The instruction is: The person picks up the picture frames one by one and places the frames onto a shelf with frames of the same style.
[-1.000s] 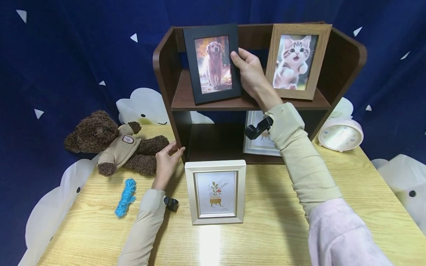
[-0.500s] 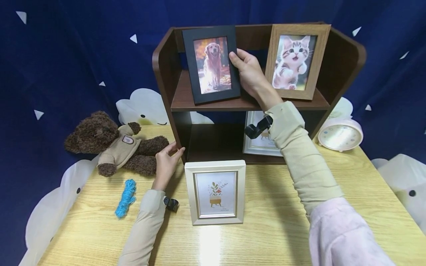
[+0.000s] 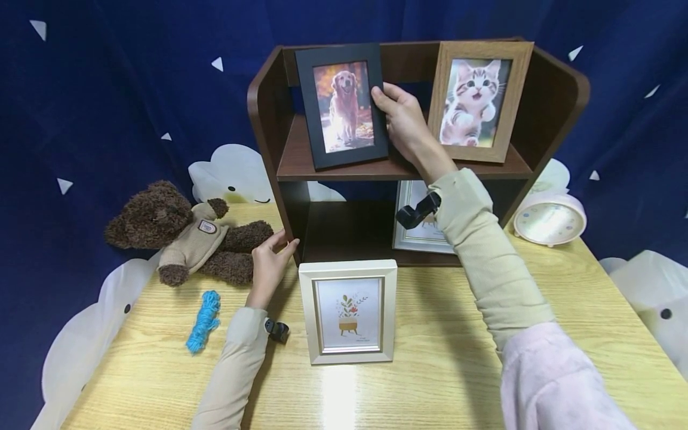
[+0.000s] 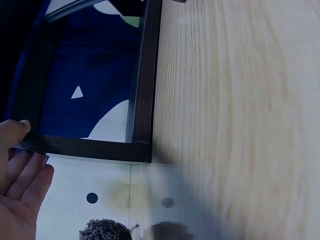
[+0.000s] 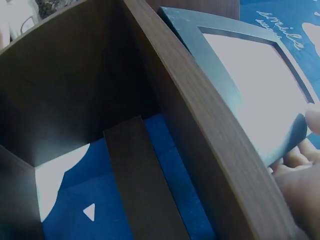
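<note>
"Black dog-photo frame (image 3: 343, 107): where?"

"Tilted at the upper level of the brown shelf (image 3: 349, 177), its edge pinched by the right hand (image 3: 405, 120), thumb in front."

"Left hand (image 3: 267, 263)?"

"Thumb and fingers grip the shelf's side."

1. Dog picture frame (image 3: 344, 106): smooth, matt finish.
2. Cat picture frame (image 3: 478, 101): grained wood look.
3. Shelf unit (image 3: 559, 101): smooth wood look.
4. Tabletop (image 3: 591, 322): glossy wood grain.
5. Teddy bear (image 3: 158, 215): rough, curly plush.
</note>
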The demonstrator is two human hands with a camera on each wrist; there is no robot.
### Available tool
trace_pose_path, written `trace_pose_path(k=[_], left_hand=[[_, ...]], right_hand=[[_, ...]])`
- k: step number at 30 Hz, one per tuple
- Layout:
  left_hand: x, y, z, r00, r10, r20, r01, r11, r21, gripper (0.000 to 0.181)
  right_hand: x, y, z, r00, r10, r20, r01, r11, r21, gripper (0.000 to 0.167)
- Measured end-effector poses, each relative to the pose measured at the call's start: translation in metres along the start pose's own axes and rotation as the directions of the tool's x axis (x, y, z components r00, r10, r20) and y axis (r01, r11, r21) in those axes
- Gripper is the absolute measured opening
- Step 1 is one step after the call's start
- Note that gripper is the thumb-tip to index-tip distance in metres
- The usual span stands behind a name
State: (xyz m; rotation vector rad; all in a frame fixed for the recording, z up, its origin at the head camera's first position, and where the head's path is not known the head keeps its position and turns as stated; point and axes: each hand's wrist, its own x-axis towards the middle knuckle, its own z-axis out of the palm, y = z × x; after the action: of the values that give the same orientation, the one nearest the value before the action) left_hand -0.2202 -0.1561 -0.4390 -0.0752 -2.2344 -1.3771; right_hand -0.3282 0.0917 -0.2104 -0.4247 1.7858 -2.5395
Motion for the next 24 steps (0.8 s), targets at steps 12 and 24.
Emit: trace_pose_path(k=[12,24], left_hand=[[0.000,-0.001,0.000,1.000,0.020,-0.009,-0.020,1.000,0.014,0.030],[0.000,0.001,0.000,1.000,-0.001,0.004,0.001,1.000,0.004,0.029]], right_hand=[[-0.012,-0.001,0.002,0.983,-0.142,-0.119,0.098,0.943,-0.318,0.039],[-0.030,-0.002,-0.004,0.954,-0.273,-0.126,0.191,0.875,-0.445,0.035]])
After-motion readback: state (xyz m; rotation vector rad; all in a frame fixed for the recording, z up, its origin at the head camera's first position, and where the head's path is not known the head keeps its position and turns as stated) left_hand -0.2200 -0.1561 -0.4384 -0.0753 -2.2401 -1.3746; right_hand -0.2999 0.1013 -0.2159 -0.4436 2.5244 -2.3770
